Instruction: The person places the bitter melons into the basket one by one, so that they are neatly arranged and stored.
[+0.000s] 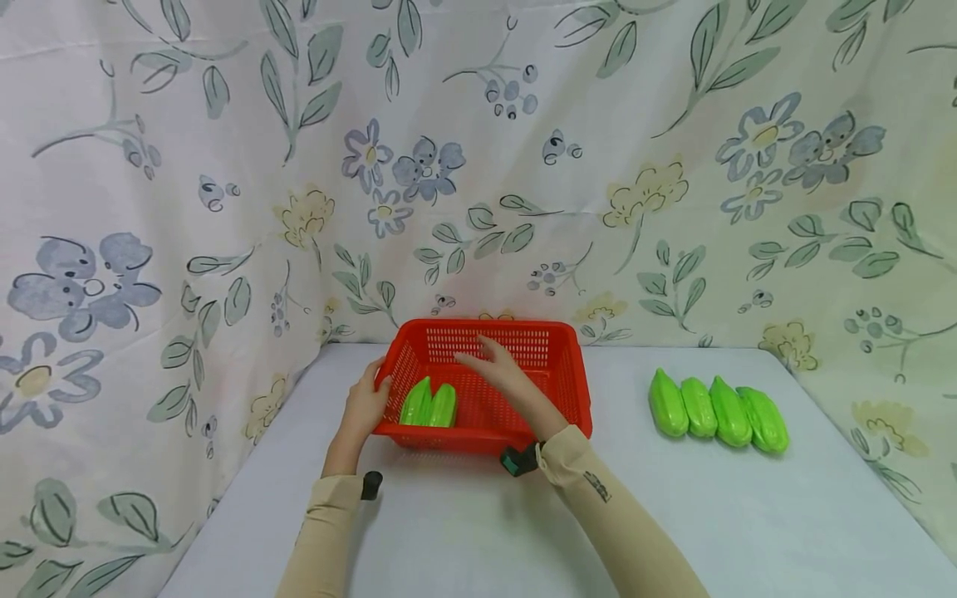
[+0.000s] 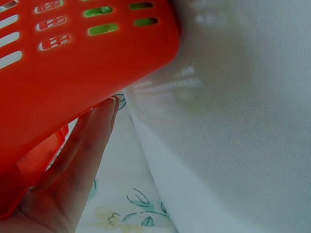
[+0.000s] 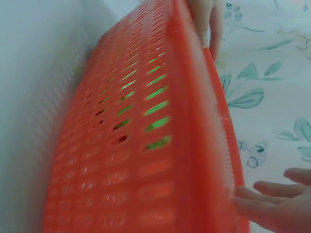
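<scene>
A red plastic basket point(image 1: 449, 440) with slotted walls stands at the back of the table. My left hand point(image 1: 366, 404) holds its left side, thumb over the rim and fingers along the outer wall, as the left wrist view point(image 2: 80, 155) also shows. Glossy, pale green, elongated fruit-shaped pieces point(image 1: 444, 405) lie together in the left part of the basket. Over the basket's middle hovers my right hand point(image 1: 508, 374), fingers spread and nothing in them. The right wrist view shows its extended fingers point(image 3: 272, 201) beside the basket's rim.
Several matching green pieces point(image 1: 731, 413) lie side by side on the white table point(image 1: 748, 515), right of the basket. Flower-printed cloth point(image 1: 478, 183) hangs behind the table and along its sides. A dark band with a small device point(image 1: 521, 459) sits at my right wrist.
</scene>
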A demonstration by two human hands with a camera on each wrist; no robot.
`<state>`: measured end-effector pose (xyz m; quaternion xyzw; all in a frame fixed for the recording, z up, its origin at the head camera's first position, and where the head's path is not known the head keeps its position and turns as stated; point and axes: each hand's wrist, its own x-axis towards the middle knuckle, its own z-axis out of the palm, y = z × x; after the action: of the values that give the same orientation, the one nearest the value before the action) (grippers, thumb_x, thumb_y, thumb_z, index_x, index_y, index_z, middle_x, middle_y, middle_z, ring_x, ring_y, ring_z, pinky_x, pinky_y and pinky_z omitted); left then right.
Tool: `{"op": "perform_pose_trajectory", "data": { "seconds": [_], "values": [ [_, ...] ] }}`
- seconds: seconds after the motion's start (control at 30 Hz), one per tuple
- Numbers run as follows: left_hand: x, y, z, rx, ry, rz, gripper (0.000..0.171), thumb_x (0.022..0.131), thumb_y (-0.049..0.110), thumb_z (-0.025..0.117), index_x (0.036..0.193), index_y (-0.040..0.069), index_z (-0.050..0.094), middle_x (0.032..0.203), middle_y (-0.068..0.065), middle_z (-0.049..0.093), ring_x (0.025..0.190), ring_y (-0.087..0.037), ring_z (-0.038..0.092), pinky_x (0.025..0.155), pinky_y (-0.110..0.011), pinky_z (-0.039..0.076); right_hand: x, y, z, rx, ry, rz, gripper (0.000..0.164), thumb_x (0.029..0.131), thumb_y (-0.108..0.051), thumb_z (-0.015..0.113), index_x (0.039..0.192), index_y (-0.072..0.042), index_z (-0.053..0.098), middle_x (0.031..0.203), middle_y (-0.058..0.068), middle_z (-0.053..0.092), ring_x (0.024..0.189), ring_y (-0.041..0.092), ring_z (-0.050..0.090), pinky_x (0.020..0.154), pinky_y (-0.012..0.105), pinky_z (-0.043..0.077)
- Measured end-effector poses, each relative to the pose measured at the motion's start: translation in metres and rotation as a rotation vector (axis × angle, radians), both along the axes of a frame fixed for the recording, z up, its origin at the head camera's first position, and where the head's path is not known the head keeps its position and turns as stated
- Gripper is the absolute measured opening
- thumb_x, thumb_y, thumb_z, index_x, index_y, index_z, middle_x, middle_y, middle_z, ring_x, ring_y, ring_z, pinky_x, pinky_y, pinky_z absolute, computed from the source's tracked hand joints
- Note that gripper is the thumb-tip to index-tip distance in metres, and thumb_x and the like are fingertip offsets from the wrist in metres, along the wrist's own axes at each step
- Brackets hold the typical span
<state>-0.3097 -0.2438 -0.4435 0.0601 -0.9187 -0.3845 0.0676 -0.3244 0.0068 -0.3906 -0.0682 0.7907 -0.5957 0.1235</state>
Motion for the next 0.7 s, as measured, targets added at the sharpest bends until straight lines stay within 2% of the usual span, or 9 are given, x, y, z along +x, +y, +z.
{"op": "perform_pose_trajectory", "data": {
  "seconds": [0.17, 0.37, 0.57, 0.7],
  "values": [
    [0.001, 0.001, -0.001, 0.006, -0.003, -0.005, 0.051, 0.103, 0.023, 0.044, 0.152, 0.013, 0.031, 0.132, -0.026, 0.056, 0.084, -0.028, 0.059, 0.062, -0.029, 0.047, 0.006, 0.008, -0.007, -0.030, 0.070, -0.038, 0.081, 0.089, -0.047, 0.066, 0.155, -0.020, 0.026, 0.159, 0.011, 0.031, 0.143, 0.035, 0.034, 0.112, 0.054, 0.034],
    [0.000, 0.000, 0.000, 0.004, 0.000, -0.005, 0.052, 0.103, 0.022, 0.044, 0.152, 0.013, 0.031, 0.132, -0.027, 0.055, 0.082, -0.028, 0.059, 0.060, -0.030, 0.047, 0.012, 0.019, -0.014, -0.061, 0.154, -0.061, 0.082, 0.088, -0.047, 0.068, 0.155, -0.024, 0.025, 0.160, 0.004, 0.029, 0.147, 0.031, 0.029, 0.113, 0.054, 0.033],
    [-0.001, -0.001, -0.001, -0.005, 0.001, -0.006, 0.052, 0.103, 0.023, 0.043, 0.152, 0.013, 0.030, 0.136, -0.026, 0.053, 0.088, -0.028, 0.059, 0.065, -0.032, 0.049, 0.018, 0.034, -0.021, -0.058, 0.198, -0.077, 0.082, 0.087, -0.050, 0.068, 0.154, -0.030, 0.025, 0.160, -0.001, 0.029, 0.146, 0.027, 0.031, 0.112, 0.054, 0.035],
    [0.000, -0.001, 0.000, -0.007, 0.005, -0.007, 0.052, 0.103, 0.023, 0.043, 0.152, 0.012, 0.030, 0.136, -0.027, 0.053, 0.090, -0.029, 0.059, 0.067, -0.034, 0.050, 0.020, 0.046, -0.024, -0.074, 0.230, -0.085, 0.079, 0.089, -0.046, 0.067, 0.154, -0.030, 0.024, 0.160, 0.001, 0.030, 0.145, 0.028, 0.032, 0.113, 0.053, 0.033]
  ]
}}
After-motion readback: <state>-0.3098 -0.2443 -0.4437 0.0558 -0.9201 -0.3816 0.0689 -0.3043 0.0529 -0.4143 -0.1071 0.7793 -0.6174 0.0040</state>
